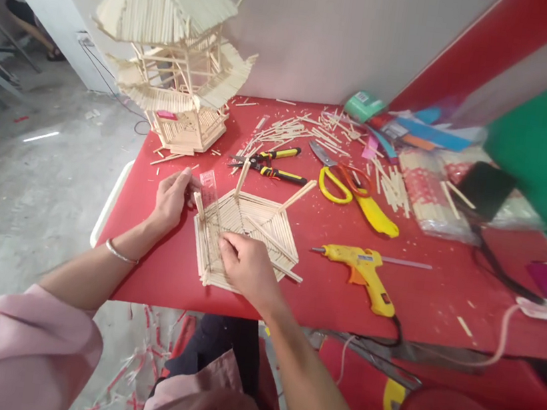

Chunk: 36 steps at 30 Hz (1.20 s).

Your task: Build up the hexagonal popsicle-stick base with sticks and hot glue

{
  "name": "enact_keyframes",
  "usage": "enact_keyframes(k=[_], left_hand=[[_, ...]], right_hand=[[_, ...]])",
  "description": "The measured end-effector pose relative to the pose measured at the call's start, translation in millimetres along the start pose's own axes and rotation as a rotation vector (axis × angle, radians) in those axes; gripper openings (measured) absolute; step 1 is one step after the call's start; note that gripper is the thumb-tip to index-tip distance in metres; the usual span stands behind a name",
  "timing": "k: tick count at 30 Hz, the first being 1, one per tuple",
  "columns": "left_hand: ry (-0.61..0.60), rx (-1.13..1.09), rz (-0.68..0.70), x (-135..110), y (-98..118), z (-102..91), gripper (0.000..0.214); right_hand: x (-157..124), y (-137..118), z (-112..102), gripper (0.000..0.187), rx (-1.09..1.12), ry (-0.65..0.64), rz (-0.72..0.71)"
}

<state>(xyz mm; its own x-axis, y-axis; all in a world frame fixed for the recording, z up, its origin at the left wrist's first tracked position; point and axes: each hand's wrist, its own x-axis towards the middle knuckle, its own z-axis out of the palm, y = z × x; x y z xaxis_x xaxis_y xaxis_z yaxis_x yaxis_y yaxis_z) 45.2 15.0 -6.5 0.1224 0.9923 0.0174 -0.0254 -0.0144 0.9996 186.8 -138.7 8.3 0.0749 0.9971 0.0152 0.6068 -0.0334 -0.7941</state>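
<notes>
A hexagonal base of wooden sticks (pixel 218 221) lies flat on the red table, with short stick posts standing at several corners. My right hand (pixel 250 266) is over its middle, thumb and fingers pressed together; whatever is between them is hidden. Loose sticks (pixel 273 240) lie across the base's right side. My left hand (pixel 172 198) is just left of the base, fingers curled in, close to the left post (pixel 200 207) and a clear strip with pink print (pixel 208 186). I cannot make out anything in its fingers.
A stick pagoda model (pixel 185 66) stands at the back left. Pliers (pixel 279 165), yellow-handled scissors (pixel 336 185) and a yellow glue gun (pixel 363 267) lie beyond and right of the base. Loose sticks (pixel 293 130), bagged sticks (pixel 429 192) and a dark phone-like slab (pixel 484 190) sit farther back.
</notes>
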Motion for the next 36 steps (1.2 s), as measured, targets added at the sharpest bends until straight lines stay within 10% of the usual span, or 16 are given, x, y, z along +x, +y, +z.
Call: enact_keyframes(k=[36], left_hand=[[0.019, -0.052, -0.102, -2.3, 5.4, 2.6, 0.045]], right_hand=[[-0.3, 7.3, 5.6, 0.027, -0.034, 0.021, -0.018]])
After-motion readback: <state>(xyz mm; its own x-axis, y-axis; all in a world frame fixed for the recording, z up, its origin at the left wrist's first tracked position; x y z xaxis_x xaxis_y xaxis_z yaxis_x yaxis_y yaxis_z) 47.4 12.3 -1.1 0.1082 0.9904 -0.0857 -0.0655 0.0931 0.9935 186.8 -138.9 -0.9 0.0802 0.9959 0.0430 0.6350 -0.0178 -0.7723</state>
